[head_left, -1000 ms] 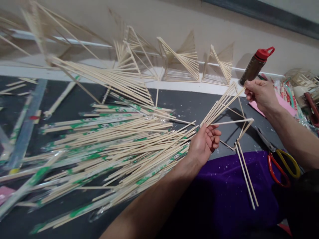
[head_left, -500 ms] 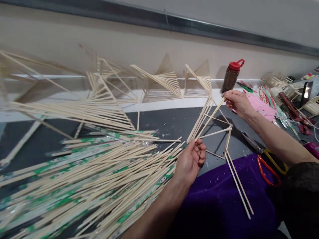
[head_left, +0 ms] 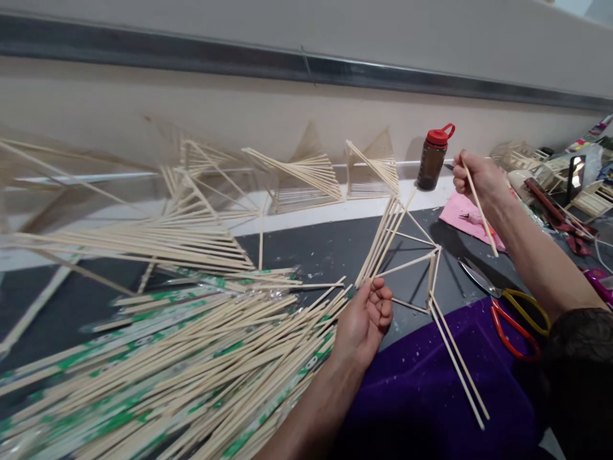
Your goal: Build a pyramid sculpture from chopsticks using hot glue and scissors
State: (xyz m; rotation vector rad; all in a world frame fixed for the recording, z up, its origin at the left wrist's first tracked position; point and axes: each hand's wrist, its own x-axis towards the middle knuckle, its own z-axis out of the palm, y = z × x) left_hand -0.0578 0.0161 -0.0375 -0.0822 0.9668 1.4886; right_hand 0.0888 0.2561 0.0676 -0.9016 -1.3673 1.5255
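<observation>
My left hand is closed at the lower end of a slanted chopstick, beside a row of similar slanting sticks. These belong to a small open frame of pale wooden chopsticks on the dark table. My fingertips partly hide the joint there. Raised to the right of the frame, my right hand pinches another loose chopstick near its top end; it hangs down at a tilt. Two sticks jut from the frame towards me over purple cloth.
A big pile of chopsticks with green-and-white wrappers covers the left. Twisted stick models stand along the wall. A red-capped bottle, pink sheet and scissors with red and yellow handles lie to the right, before assorted clutter.
My right hand has left the frame and moved right and up, now with a loose chopstick in its fingers. My left hand stays at the frame's lower corner.
</observation>
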